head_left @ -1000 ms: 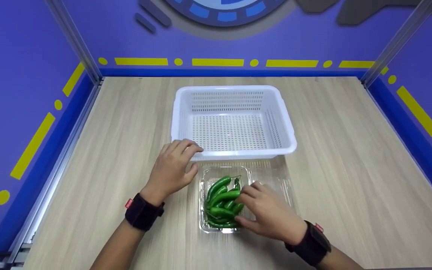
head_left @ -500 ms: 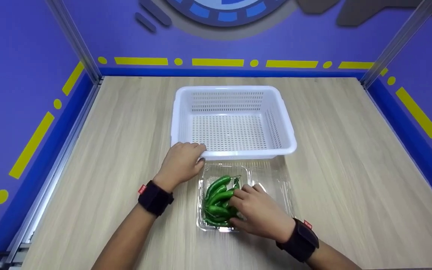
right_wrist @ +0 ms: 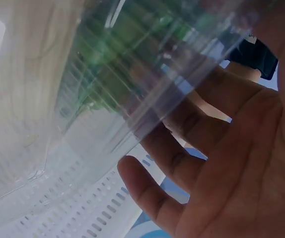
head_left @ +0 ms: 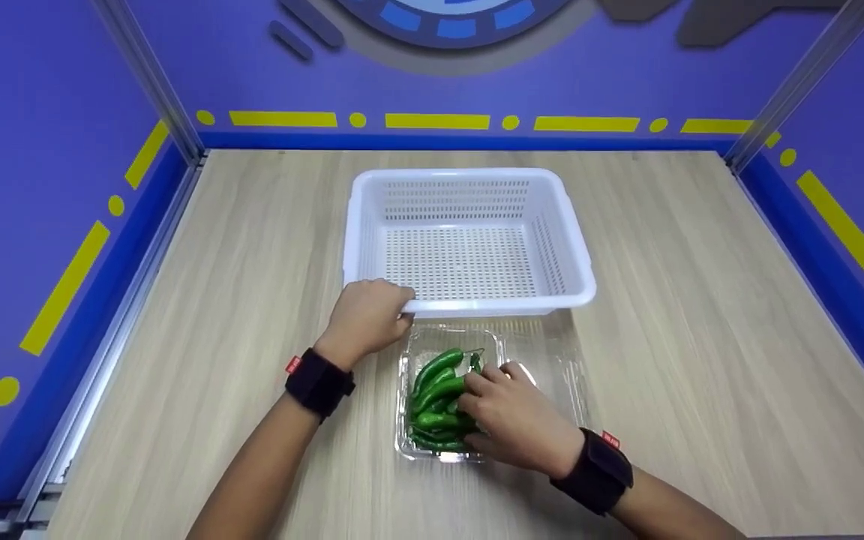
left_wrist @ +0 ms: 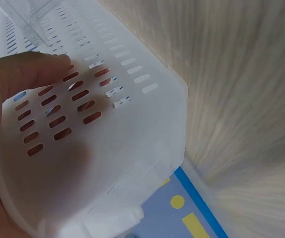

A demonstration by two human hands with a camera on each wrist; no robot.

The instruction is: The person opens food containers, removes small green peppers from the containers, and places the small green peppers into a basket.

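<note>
So right now the left hand is curled over the near-left corner of the white perforated basket, fingers hooked on the rim and gripping it; the left wrist view shows the slotted wall pressed right up against the palm. The right hand is down in the clear plastic clamshell tray, which sits on the wood-grain surface just this side of the basket, nearly touching its near wall. Its fingertips are on the pile of green chili peppers and look bent around a few of them, with the thumb down at the near end of the pile, so I'd call it a grasp on the peppers, though the hand hides exactly how many it has. What matters for the geometry: the peppers lie directly under and just left of the right hand's fingers, long axes running roughly away from the person toward the basket, tilted a bit rightward at the far end. The basket's open mouth is straight beyond that hand, and the right hand is clearly the nearer one to the peppers. Through the right wrist view you mostly get the blurry transparent tray wall with green behind it.
</note>
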